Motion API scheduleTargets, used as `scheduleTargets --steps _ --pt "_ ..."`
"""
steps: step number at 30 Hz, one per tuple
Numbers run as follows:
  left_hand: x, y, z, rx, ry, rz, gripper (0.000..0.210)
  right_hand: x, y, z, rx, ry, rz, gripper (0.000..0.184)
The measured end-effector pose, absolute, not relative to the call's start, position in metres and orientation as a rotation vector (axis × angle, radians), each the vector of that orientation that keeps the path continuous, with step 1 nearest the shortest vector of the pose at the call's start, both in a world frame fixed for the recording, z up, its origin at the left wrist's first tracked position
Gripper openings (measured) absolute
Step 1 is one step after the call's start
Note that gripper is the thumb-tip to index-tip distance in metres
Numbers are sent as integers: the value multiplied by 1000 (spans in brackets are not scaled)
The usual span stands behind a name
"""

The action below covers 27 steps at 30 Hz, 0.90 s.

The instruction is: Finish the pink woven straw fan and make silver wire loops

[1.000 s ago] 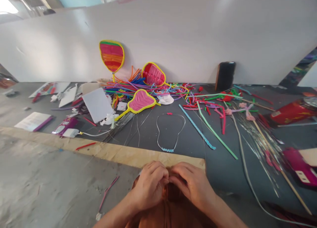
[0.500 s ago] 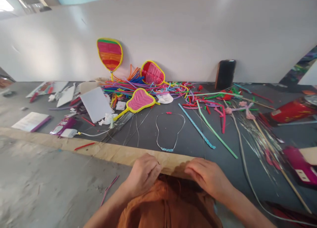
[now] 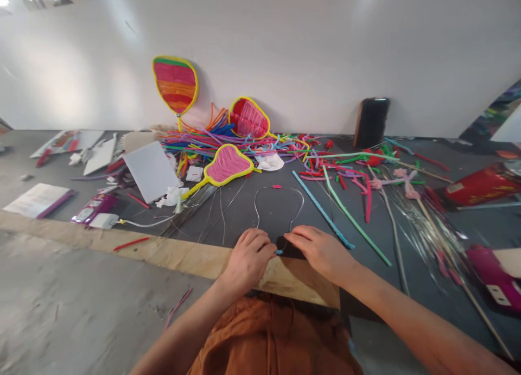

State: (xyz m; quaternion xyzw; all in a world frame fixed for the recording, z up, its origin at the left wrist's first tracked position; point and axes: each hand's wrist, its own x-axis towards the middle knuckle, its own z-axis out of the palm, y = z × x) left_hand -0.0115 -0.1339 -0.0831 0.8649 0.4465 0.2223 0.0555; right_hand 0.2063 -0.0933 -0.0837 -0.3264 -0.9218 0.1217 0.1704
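Note:
A bent wire frame lies on the dark tabletop, with a pink wrap at its far side and a blue wrap at its near end. My left hand is closed over the near left part of this frame and covers most of the blue wrap. On the opposite side, my right hand has its fingers together at the frame's right wire; its fingertips are partly hidden. Beyond the hands lies a pink fan shape with a yellow edge. To the right are a blue fuzzy stem and a pale green stem.
Two more yellow-edged fan shapes lean on the white panel behind a heap of colourful stems. A phone stands against the panel. At right are a red can and a cable; at left, a white card.
Both hands have moved forward from the table's near edge onto the near end of the wire frame. The blue wrap is now mostly covered.

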Motion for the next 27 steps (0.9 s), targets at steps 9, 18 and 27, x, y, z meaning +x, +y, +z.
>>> scheduleTargets --steps 9,18,27 --pt "-7 -134 -87 2619 1421 747 28 210 -91 -88 -831 -2734 278 41" --pt "-5 -133 -87 2612 1414 738 27 211 -88 -89 -809 -2731 299 41" --pt "-4 -132 -82 2617 1424 661 27 212 -91 -82 -827 -2733 280 39"
